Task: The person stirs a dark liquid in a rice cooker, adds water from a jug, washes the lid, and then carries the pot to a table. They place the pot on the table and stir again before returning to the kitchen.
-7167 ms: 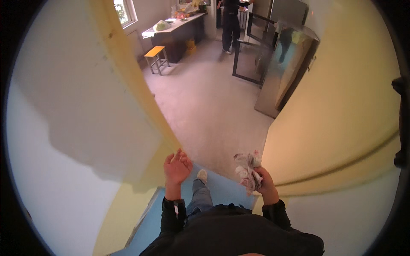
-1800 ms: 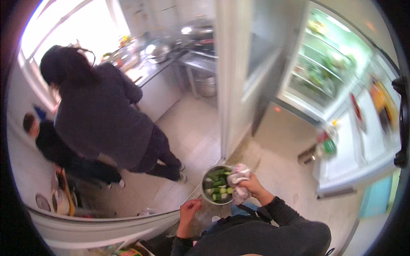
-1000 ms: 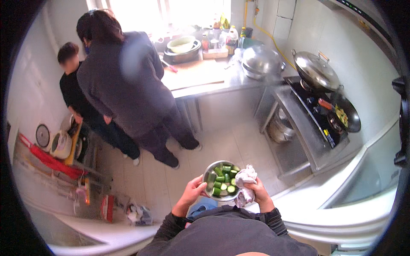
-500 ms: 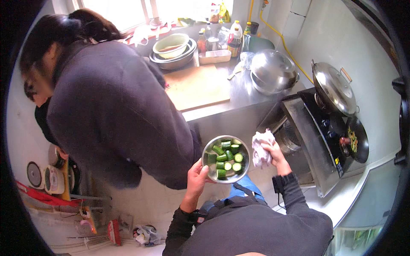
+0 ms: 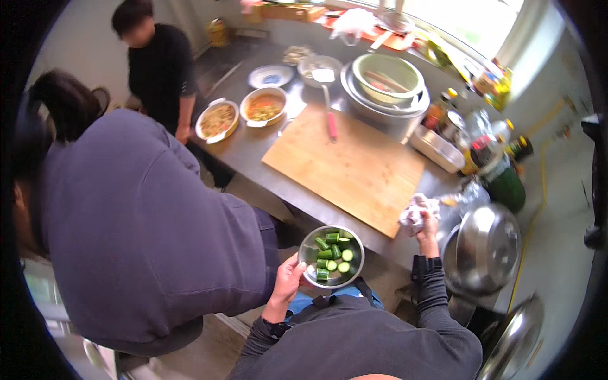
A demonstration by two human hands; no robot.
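My left hand (image 5: 288,280) grips the left side of a round metal bowl (image 5: 356,261), thumb at the rim. Inside lie several cut chunks of cucumber (image 5: 334,251) with dark green skin and pale cut faces. In my right hand (image 5: 429,229) a crumpled whitish cloth (image 5: 418,213) is bunched up, above the near right corner of a wooden cutting board (image 5: 345,168). On the board's far part rests a spatula (image 5: 332,123) with a pink handle, its head reaching past the far edge.
A person in a dark sweatshirt (image 5: 152,234) stands close on my left, another person (image 5: 158,69) farther back. Two dishes of food (image 5: 265,106) stand left of the board. Stacked basins (image 5: 387,76), bottles (image 5: 503,130) and a lidded metal pot (image 5: 487,247) line the back and right.
My view has swung left from the stove to the counter. I still hold the bowl and cloth; the cloth is now over the board's corner. The dishes and spatula have come into view.
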